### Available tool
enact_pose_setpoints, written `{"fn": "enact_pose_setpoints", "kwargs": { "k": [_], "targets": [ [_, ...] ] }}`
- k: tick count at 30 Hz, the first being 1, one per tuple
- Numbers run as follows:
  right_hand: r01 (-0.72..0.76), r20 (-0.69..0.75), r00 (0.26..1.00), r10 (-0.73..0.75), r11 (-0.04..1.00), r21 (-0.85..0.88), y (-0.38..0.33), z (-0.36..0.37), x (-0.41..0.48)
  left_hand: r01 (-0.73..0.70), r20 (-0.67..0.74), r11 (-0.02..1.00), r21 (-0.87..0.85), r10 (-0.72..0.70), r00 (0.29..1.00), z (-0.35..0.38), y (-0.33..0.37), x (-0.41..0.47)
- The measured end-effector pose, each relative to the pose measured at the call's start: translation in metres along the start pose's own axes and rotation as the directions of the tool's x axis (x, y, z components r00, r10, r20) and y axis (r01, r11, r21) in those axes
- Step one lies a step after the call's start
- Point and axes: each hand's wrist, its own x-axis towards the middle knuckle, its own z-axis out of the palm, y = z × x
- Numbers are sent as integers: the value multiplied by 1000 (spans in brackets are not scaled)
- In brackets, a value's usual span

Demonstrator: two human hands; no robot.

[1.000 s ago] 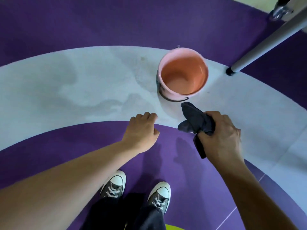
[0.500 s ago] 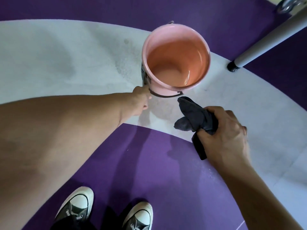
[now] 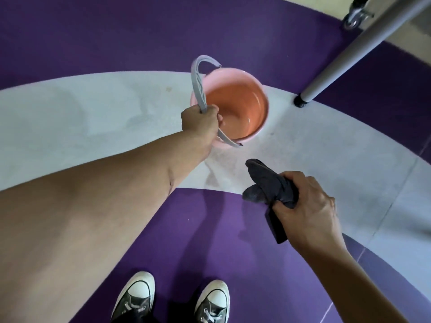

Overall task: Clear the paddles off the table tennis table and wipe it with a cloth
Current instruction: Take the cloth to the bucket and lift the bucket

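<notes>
- Gripping the grey strap handle of the pink bucket, the left hand has its fingers curled round it, centre frame.
- Right hand, lower right, clutches the dark grey cloth: soft, bunched, one end hanging below the fist.
- Tabletop and paddles are out of view; only a grey tubular leg shows, upper right.
- Judgement: paddle clearing unverifiable; wiping apparently not finished, or cloth being rinsed.
- Bucket: smooth round plastic, a glint low inside suggests water.
</notes>
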Motion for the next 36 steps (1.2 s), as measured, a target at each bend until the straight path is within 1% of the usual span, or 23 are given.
{"fn": "enact_pose_setpoints", "kwargs": {
  "k": [2,4,7,9,12,17,19,21,25,28,31,34,36],
  "targets": [
    [-5,2,1000,5,1000,0,-3,-15,-11,-6,83,999,43,3,997,12,15,-16],
    [-4,-15,1000,4,1000,-10,-5,-33,-18,-33,151,991,129,13,988,15,24,-34],
    [-16,-52,999,14,999,-37,-6,-60,-30,-104,183,951,293,51,982,1,23,-67],
    [-41,-80,996,38,999,-28,-9,-77,-43,-140,199,923,359,71,977,-16,23,-90],
    [-73,-93,993,72,997,-7,-17,-95,-69,-202,265,876,438,89,960,-41,34,-122],
    [-182,-61,981,183,983,21,-28,-136,-126,-209,371,773,599,-37,928,-81,62,-208],
    [-229,-80,969,232,972,48,-32,-157,-155,-226,424,746,626,-83,902,-98,74,-253],
    [-276,-102,952,288,954,117,-37,-178,-184,-252,476,741,623,-103,874,-117,89,-294],
    [-366,-169,880,445,860,357,-50,-240,-261,-304,572,746,592,-123,811,-150,141,-379],
    [-413,-219,820,528,813,411,-57,-277,-324,-362,654,754,548,-116,748,-164,178,-447],
    [-473,-257,749,611,764,439,-58,-304,-389,-465,758,723,511,-123,641,-167,205,-515],
    [-516,-314,632,709,686,513,-58,-327,-454,-559,845,704,439,-114,522,-159,239,-568],
    [-528,-330,569,754,642,556,-59,-338,-487,-605,880,686,404,-112,461,-151,263,-592]
  ]
}}
